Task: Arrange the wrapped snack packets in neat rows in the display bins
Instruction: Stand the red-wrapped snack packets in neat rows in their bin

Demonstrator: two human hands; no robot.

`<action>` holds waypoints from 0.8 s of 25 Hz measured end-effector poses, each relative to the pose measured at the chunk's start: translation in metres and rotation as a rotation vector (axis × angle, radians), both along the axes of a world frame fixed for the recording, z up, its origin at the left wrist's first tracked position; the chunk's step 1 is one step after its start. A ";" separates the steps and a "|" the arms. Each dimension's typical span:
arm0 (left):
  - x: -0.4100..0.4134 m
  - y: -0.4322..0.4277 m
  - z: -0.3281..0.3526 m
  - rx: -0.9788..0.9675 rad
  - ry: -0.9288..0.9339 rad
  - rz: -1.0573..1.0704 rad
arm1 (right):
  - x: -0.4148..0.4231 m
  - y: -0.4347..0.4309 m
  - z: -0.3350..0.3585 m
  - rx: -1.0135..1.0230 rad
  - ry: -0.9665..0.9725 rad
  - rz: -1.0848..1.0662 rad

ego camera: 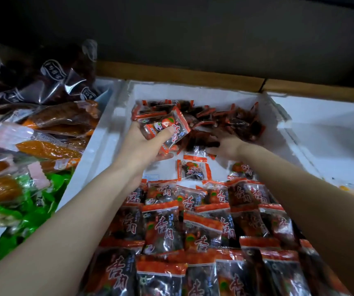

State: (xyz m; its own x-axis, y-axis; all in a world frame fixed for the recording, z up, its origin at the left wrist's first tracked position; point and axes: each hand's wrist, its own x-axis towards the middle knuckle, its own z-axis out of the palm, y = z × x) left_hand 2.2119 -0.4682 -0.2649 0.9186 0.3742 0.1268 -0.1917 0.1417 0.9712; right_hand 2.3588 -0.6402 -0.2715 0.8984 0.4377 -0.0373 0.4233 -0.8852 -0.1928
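Head view: left hand (142, 144) grips a packet (168, 124) tilted up-right.

Two arms of one person are seen. The left forearm (69, 210) and the right forearm (300, 189) are bare along the whole length that is shown, from the wrist to the edge of the picture. Both forearms are slim and smooth, and they become narrower toward the wrists. The left hand (141, 144) and the right hand (225, 144) are bare as well. The light is dim, so the nails cannot be made out clearly.
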 end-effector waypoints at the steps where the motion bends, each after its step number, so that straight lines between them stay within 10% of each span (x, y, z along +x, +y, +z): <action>1: 0.001 0.002 -0.002 -0.001 -0.003 0.015 | 0.003 0.001 -0.004 -0.068 0.010 0.001; 9: 0.001 0.009 -0.007 0.018 0.009 0.039 | -0.012 -0.010 0.022 -0.181 -0.050 -0.054; 12: 0.001 0.008 -0.009 0.005 0.052 0.056 | -0.036 -0.003 0.040 0.367 -0.176 -0.142; 15: 0.002 0.003 -0.007 -0.059 0.081 0.025 | -0.076 0.026 0.052 1.048 0.312 -0.084; 20: -0.003 0.003 -0.006 -0.148 0.047 -0.192 | -0.100 0.056 0.052 1.066 0.491 -0.096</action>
State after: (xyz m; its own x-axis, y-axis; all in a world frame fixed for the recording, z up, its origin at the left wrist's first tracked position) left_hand 2.2087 -0.4654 -0.2705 0.9783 0.2036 0.0386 -0.1023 0.3126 0.9444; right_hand 2.2589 -0.5843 -0.2198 0.9205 0.3881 -0.0448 0.0374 -0.2018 -0.9787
